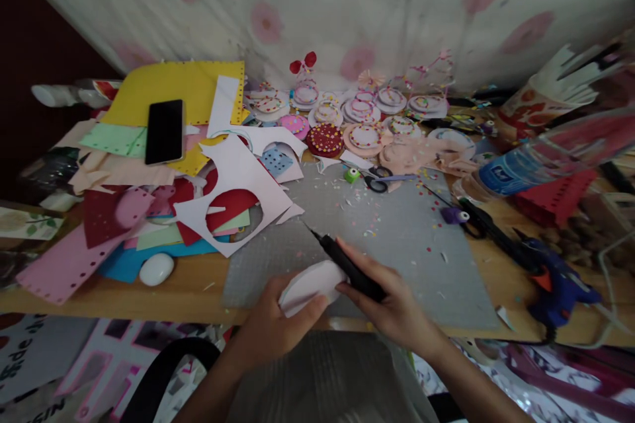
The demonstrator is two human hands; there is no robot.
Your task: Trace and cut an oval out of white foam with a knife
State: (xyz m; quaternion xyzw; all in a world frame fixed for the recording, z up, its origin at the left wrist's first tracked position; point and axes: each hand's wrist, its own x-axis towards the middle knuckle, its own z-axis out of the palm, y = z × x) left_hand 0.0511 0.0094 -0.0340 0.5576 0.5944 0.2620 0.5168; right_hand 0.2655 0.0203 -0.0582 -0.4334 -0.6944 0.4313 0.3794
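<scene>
- White disc (310,284): at lower centre of the frame, raised just in front of the near edge of the grey mat (421,264); tilted, with rim toward the upper right.
- Left hand (278,327): at lower centre, closed on the disc, with thumb across the near face and fingers largely hidden behind.
- Right hand (391,297): right of lower centre, closed around the black tool (352,271), with fingertips beside the right edge of the disc; contact there impossible to tell.
- Black tool: thick-handled, thin at the tip; directed toward the upper left, with tip above the mat and near the cut white sheet (231,162).
- Cut white sheet: left of centre, pierced by a large round hole, lying over coloured scraps.
- Left side of the frame: yellow sheet (183,89) with phone (165,132) on top; below, white rounded object (157,269) on the wooden table (193,294).
- Upper centre: rows of decorated discs (364,137), including one dark red with yellow dots.
- Centre, right of the midline: scissors (378,183) beside a small green object (352,175).
- Right side: tilted plastic bottle (520,168), small purple object (452,215) and, lower down, blue glue gun (563,284).
</scene>
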